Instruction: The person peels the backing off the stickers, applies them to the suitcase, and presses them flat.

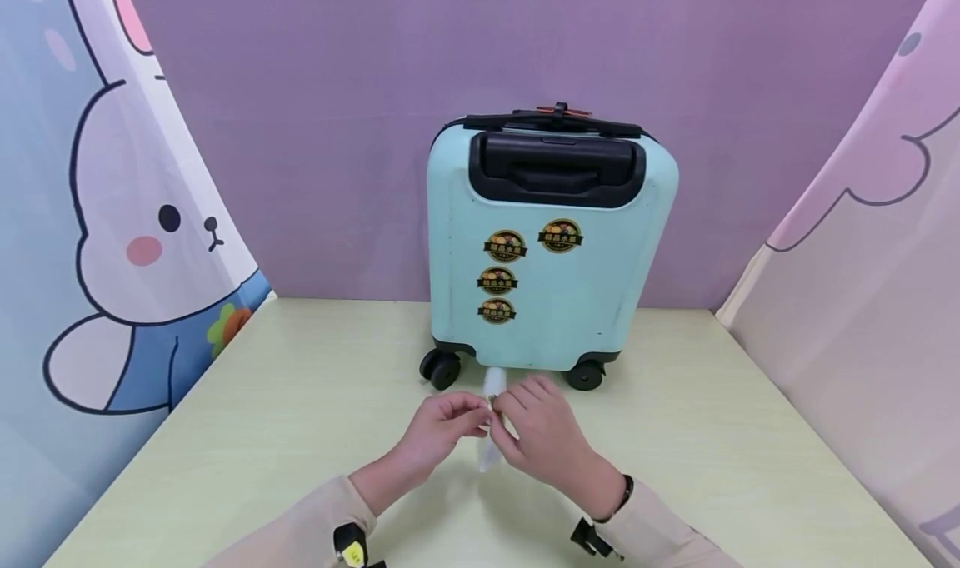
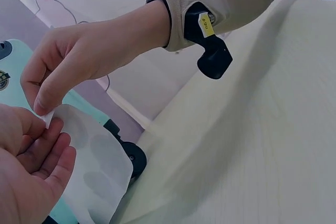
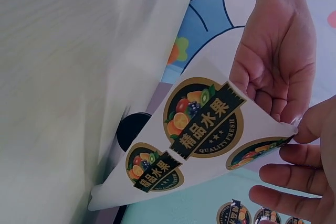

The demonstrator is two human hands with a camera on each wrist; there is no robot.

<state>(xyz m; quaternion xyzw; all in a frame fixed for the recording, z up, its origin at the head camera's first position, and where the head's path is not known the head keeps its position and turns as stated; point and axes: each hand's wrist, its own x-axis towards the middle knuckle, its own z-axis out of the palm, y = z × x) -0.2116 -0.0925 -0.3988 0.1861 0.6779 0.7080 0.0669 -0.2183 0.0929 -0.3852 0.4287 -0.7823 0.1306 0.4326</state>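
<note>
A white sheet of round fruit stickers (image 3: pixel 206 69) hangs between both hands, seen edge-on in the head view. Its printed side shows black-and-gold labels (image 3: pixel 202 116) in the right wrist view, and its plain back (image 2: pixel 113 163) faces the left wrist camera. My left hand (image 1: pixel 444 425) pinches the sheet near its upper edge. Fingers of my right hand (image 1: pixel 546 433) meet the left fingertips there and pinch a small white corner (image 2: pixel 48 118). Whether a label is lifting off there, I cannot tell. Just behind stands a mint-green suitcase (image 1: pixel 577 310) bearing several such stickers (image 1: pixel 497 281).
The suitcase stands upright on black wheels (image 1: pixel 583 375) on a pale tabletop (image 1: pixel 720 451). A purple backdrop (image 1: pixel 315 135) rises behind it. Printed curtains flank the table, with a cartoon rabbit (image 1: pixel 150 243) at left. Dark wrist mounts (image 1: pixel 588 537) sit by both sleeves.
</note>
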